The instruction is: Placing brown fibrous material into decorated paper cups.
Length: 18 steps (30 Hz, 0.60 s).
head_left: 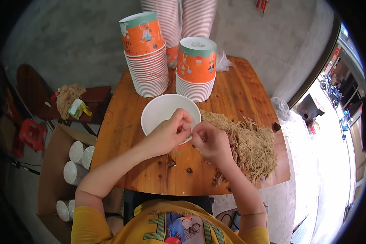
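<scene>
A white paper bucket (pixel 160 112) stands on the wooden table in front of me with its mouth facing up; a bit of its orange outside shows below the near rim. My left hand (pixel 170 132) reaches over the bucket's near side, its fingers curled in a pinch. Close by at the right part of the rim, my right hand (pixel 210 140) is closed with thumb and fingertips together. Whatever lies between the fingertips is too small to make out. Just right of my right hand lies a heap of tan cords (pixel 252 148).
Two stacks of upturned orange-and-green paper buckets, a left stack (pixel 146 75) and a right stack (pixel 195 85), stand behind, before taller wrapped stacks (pixel 197 18). Left of the table, a cardboard box (pixel 55 162) holds white-ended cylinders; a bench (pixel 95 95) carries more cord. A red stool (pixel 33 134) stands farther left.
</scene>
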Each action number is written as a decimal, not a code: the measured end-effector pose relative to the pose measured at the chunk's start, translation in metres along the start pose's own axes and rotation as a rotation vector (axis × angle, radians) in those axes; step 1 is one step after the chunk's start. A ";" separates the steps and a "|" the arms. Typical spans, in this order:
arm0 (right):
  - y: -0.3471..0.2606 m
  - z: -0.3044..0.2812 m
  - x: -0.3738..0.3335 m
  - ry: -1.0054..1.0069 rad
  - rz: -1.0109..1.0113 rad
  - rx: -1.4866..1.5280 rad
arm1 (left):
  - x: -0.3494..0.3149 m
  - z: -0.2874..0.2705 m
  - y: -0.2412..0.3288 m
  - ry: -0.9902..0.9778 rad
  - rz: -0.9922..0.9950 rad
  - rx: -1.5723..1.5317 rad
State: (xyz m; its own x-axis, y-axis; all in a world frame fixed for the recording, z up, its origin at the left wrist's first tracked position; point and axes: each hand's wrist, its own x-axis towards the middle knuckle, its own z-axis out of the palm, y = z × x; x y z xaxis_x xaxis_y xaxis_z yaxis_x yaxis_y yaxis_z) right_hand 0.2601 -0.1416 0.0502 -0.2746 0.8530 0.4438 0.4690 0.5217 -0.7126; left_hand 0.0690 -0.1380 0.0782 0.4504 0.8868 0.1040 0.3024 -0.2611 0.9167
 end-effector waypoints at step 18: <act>-0.006 -0.005 0.001 -0.056 0.330 0.632 | 0.005 -0.002 -0.011 -0.002 0.054 -0.041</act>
State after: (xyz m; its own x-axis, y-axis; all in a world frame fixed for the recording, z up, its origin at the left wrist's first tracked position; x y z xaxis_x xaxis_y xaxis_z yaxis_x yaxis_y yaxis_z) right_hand 0.2615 -0.1440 0.0573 -0.2528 0.9582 0.1341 -0.0359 0.1292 -0.9910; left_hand 0.0663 -0.1303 0.0695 0.4673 0.8708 0.1530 0.2425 -0.2927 0.9250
